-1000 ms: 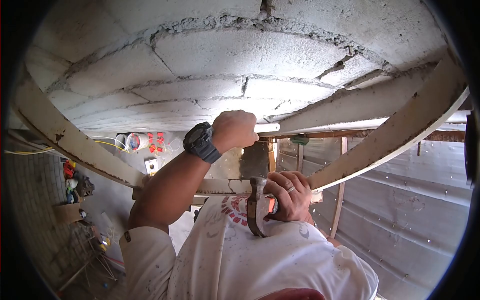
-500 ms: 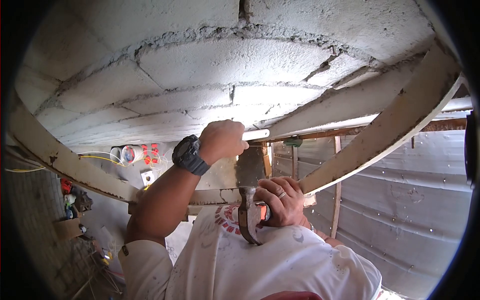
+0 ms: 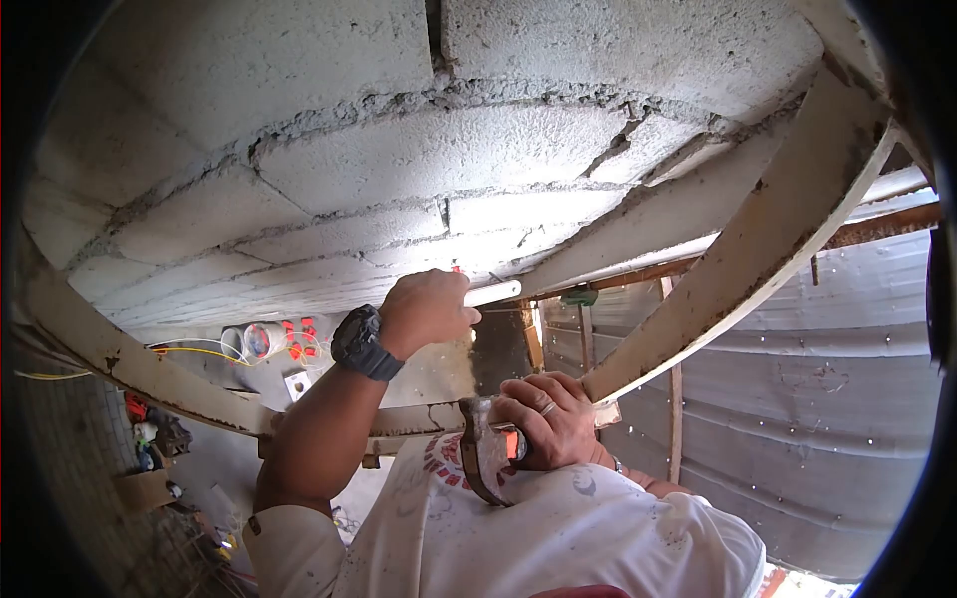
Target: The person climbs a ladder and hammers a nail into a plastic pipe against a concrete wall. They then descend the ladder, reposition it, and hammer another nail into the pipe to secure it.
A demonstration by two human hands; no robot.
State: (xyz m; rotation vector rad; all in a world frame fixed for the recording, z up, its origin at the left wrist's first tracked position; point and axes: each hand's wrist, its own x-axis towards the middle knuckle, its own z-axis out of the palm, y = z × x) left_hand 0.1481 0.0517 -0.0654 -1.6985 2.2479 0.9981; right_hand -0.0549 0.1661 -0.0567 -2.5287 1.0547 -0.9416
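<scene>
At nine o'clock in my view a yellow wire (image 3: pixel 199 351) and some small red bits (image 3: pixel 297 339) are lying on the ground below. A mortar-stained plank (image 3: pixel 120 361) is slanting past them toward the middle. My left arm is reaching up from seven o'clock with a black watch (image 3: pixel 361 342) sitting on the wrist. My left hand (image 3: pixel 427 311) is curling into a full fist around the end of a white pipe (image 3: pixel 495 292). The pipe is poking out of the fist toward three o'clock, close under the block wall (image 3: pixel 399 149) that is filling everything from ten to one o'clock. Just below, near six o'clock, my right hand (image 3: pixel 546 417) is wrapping tightly around a hammer (image 3: pixel 477 456) right under its head. A bit of orange grip is showing beside my fingers, and the head is hanging against my white shirt (image 3: pixel 558 528). From beside that hand a second plank (image 3: pixel 758 239) is rising toward two o'clock, and grey metal sheeting (image 3: pixel 817 399) is standing behind it at four o'clock.
</scene>
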